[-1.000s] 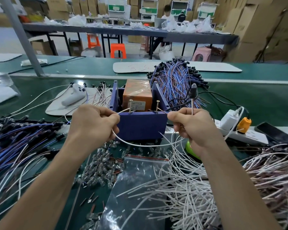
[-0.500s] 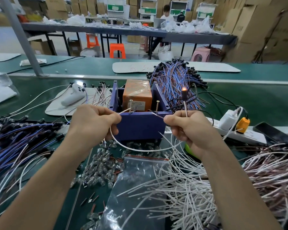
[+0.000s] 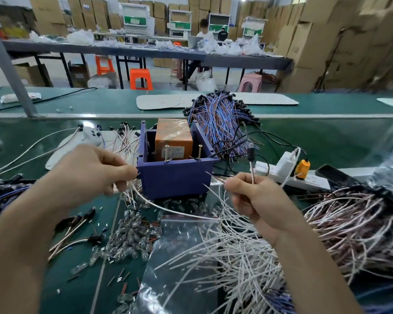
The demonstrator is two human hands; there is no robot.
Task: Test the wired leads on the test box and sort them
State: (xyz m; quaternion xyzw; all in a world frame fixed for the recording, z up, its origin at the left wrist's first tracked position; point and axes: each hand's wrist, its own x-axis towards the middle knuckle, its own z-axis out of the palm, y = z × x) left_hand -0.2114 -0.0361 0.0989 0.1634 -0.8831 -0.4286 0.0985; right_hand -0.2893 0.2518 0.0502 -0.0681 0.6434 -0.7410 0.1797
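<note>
The purple test box (image 3: 175, 177) stands in the middle with an orange block inside and two upright screws (image 3: 167, 152) on its front rim. My left hand (image 3: 89, 171) pinches one end of a white lead (image 3: 168, 208) just left of the box. My right hand (image 3: 256, 200) pinches the other end, and the lead's dark bulb end (image 3: 250, 152) sticks up unlit above it. The bare wire tips by my right hand are off the screws.
A pile of white leads (image 3: 232, 264) lies under my right hand, pinkish leads (image 3: 354, 227) at right, blue leads (image 3: 216, 125) behind the box. Small glass bulbs (image 3: 127, 241) and a plastic bag (image 3: 182, 252) lie in front. A power strip (image 3: 293, 177) sits right.
The bulb that glowed half a second ago is dark now. Both hands have drawn the wire ends back from the screws, the left hand moving left and down.
</note>
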